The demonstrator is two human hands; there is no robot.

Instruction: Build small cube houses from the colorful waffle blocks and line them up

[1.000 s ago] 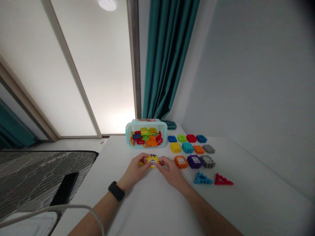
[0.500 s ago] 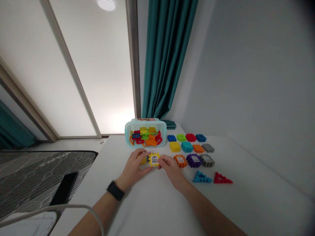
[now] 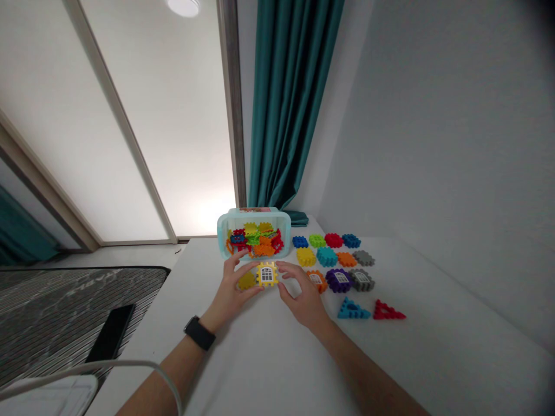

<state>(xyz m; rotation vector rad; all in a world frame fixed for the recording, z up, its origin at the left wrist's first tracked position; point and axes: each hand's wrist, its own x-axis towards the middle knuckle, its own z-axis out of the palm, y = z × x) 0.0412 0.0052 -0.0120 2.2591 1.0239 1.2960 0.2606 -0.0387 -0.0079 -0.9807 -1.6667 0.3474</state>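
On my feed from the head camera, both forearms come in from the bottom edge, which cuts them off, and angle inward over the white desk (image 3: 269, 370). The left hand (image 3: 226, 293), a black watch (image 3: 200, 333) at its wrist, has its thumb and fingers spread wide; the right hand (image 3: 306, 300) curves in opposite, forefinger above, thumb below, a clear gap between them. Between the two sits the yellow window block (image 3: 267, 274), in front of the translucent storage bin (image 3: 222, 232). The fingertips frame its edges, but I can't tell whether the left ones grip it; the right hand isn't closed on it. A second yellow piece (image 3: 247, 281) lies inside the left hand's spread, partly covered, so I can't make out its full shape. The orange window block (image 3: 319, 281) is partly masked by the right hand. Pieces in the bin overlap too much to count, and a pale cable (image 3: 125, 363) crosses the left forearm.
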